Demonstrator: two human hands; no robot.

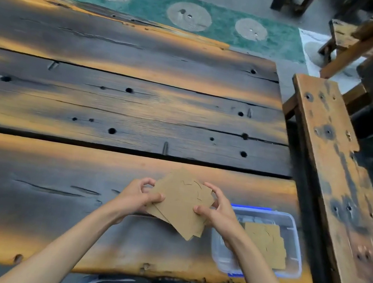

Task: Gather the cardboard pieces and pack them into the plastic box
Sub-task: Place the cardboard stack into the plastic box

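Observation:
I hold a loose stack of brown cardboard pieces (180, 201) just above the near plank of the table, with both hands. My left hand (136, 195) grips the stack's left edge, thumb on top. My right hand (217, 210) pinches its right edge. Thin cut lines show on the top piece. To the right, at the table's near right corner, sits the clear plastic box (296, 244) with blue clips. It is open, and more cardboard pieces (266, 243) lie flat inside it. My right wrist covers the box's left part.
The table (113, 105) is made of dark, worn wooden planks with holes and gaps. A wooden bench (334, 189) runs along its right side, and more benches stand behind it. A green patterned mat (153, 6) lies on the floor beyond the table.

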